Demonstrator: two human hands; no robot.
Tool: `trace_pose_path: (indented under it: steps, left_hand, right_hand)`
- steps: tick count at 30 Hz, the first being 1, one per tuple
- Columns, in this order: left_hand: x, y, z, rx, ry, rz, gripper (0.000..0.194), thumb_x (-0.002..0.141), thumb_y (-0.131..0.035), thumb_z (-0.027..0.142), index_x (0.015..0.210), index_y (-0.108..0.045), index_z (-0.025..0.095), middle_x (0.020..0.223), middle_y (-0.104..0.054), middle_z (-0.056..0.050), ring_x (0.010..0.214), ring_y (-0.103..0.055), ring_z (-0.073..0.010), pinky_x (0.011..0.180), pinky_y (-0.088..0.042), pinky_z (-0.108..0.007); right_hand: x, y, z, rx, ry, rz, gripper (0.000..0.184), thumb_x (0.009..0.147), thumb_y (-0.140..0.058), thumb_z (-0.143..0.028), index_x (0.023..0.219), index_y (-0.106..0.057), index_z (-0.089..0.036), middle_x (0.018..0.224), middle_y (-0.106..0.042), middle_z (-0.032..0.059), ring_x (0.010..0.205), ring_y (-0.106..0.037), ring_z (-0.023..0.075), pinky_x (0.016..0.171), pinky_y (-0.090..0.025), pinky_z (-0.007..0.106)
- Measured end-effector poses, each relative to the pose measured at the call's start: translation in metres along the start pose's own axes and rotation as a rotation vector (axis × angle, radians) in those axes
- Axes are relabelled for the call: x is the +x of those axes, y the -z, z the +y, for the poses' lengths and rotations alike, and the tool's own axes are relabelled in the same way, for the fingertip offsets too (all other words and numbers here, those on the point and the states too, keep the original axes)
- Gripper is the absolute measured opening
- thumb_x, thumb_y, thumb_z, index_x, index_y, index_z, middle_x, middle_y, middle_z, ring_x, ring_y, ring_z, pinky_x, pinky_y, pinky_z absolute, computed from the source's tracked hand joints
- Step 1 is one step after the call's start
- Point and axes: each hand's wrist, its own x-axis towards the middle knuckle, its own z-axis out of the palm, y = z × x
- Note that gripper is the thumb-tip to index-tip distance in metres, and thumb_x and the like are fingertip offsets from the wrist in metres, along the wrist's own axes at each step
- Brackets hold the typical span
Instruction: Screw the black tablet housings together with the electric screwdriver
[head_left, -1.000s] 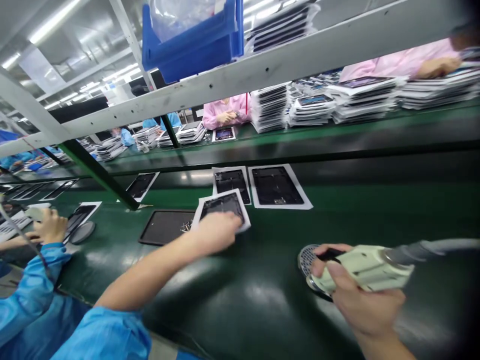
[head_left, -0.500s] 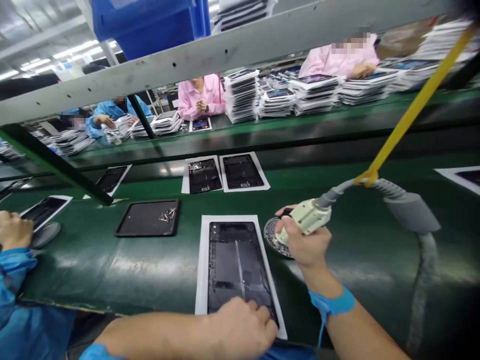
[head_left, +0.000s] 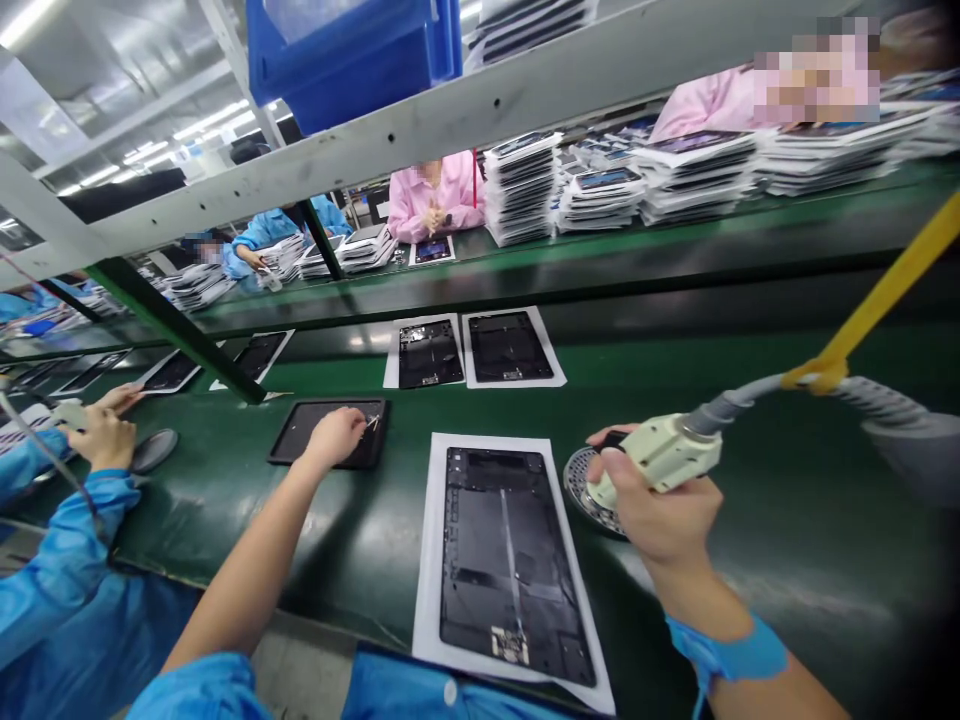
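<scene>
My left hand (head_left: 337, 438) reaches into a shallow black tray (head_left: 289, 440), its fingers drawn together over a few small, thin metal pieces (head_left: 373, 422) at the right end. Whether a piece is between the fingertips is hidden. Wrapped in my right hand (head_left: 660, 510) is a pale green handheld tool (head_left: 671, 452) with a perforated round disc (head_left: 581, 490) at its front and a thick grey cable (head_left: 739, 400) behind. Between my hands lies an opened black tablet housing (head_left: 517, 560) on a white sheet (head_left: 431, 590), with the tool's disc just right of the sheet.
Two more black housings (head_left: 501, 345) lie on white sheets farther back. A yellow strap (head_left: 892, 280) holds up the cable. A green post (head_left: 176, 325) slants at left, near a co-worker's hand (head_left: 109, 438). Tall stacks (head_left: 523, 190) stand across the line under a grey beam (head_left: 435, 110).
My left hand has left the lower end of the housing and moved up and left into the black tray. My right hand keeps its grip on the tool. The whole view has shifted.
</scene>
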Motion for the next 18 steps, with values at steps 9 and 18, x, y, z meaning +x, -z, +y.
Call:
trace_pose_path:
  steps: [9, 18]
  left_hand:
    - [0.043, -0.016, -0.026, -0.139, 0.128, -0.106, 0.015, 0.079, -0.068, 0.028, 0.073, -0.074, 0.016, 0.072, -0.073, -0.004, 0.071, -0.067, -0.0187, 0.063, -0.044, -0.024]
    - [0.058, -0.018, -0.022, -0.079, 0.220, -0.129, 0.014, 0.073, -0.071, 0.030, 0.069, -0.075, 0.017, 0.067, -0.071, -0.004, 0.074, -0.068, -0.0197, 0.064, -0.046, -0.024]
  right_hand:
    - [0.002, 0.000, 0.002, -0.077, -0.020, 0.024, 0.010, 0.077, -0.073, -0.029, 0.075, -0.066, -0.022, 0.063, -0.068, -0.0006, 0.050, -0.063, 0.0160, 0.052, -0.055, 0.028]
    - [0.001, 0.000, 0.002, -0.106, -0.044, -0.002, 0.022, 0.078, -0.075, -0.042, 0.080, -0.065, -0.022, 0.063, -0.068, 0.0000, 0.050, -0.063, 0.0175, 0.050, -0.055, 0.030]
